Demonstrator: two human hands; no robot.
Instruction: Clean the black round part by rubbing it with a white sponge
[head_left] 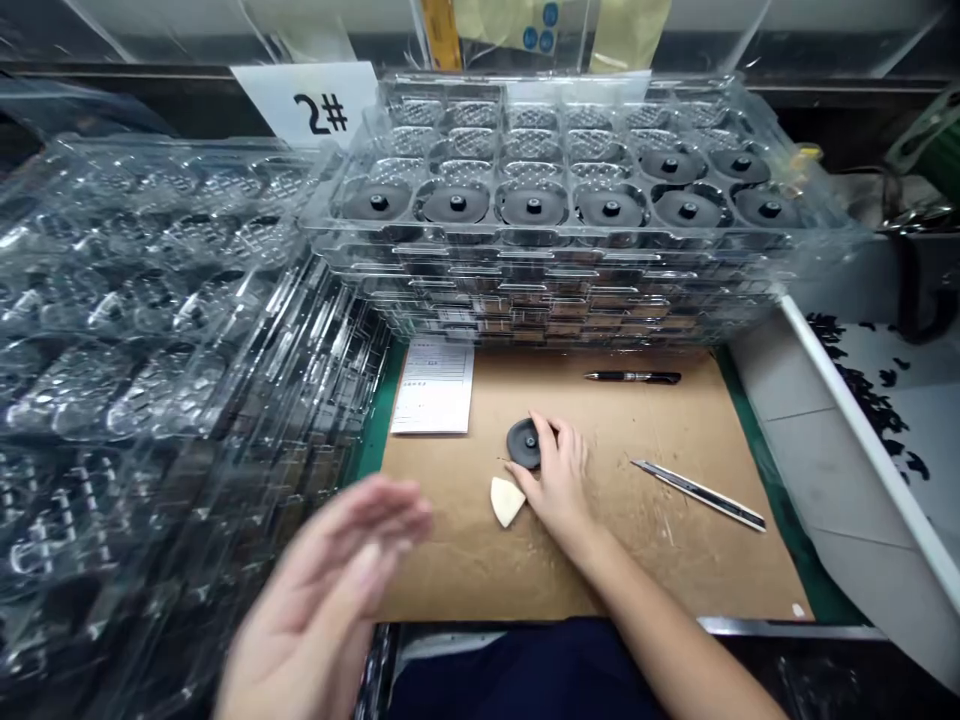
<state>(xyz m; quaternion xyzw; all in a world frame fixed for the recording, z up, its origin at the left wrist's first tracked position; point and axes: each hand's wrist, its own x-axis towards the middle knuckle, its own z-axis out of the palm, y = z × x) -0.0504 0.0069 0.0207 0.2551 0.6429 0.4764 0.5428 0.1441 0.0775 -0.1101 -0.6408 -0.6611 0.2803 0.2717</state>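
Observation:
My right hand (553,475) rests on the cardboard mat (660,560), its fingers gripping the right side of a black round disc with a central hub (523,444). Just below that hand lies a cream triangular piece (508,501), touching or almost touching its edge. My left hand (322,590) is blurred at the lower left, fingers spread and apart from everything on the mat. It holds nothing. A utility knife (697,495) lies to the right of my right hand, and a black pen (634,377) lies near the mat's far edge.
A tall stack of clear plastic trays (555,270) holding black discs stands behind the mat, with a "2#" card (311,105) behind it. More clear trays (150,350) are piled at the left. A printed paper sheet (433,385) lies on the mat; a white-edged bin (862,440) holds black pieces at the right.

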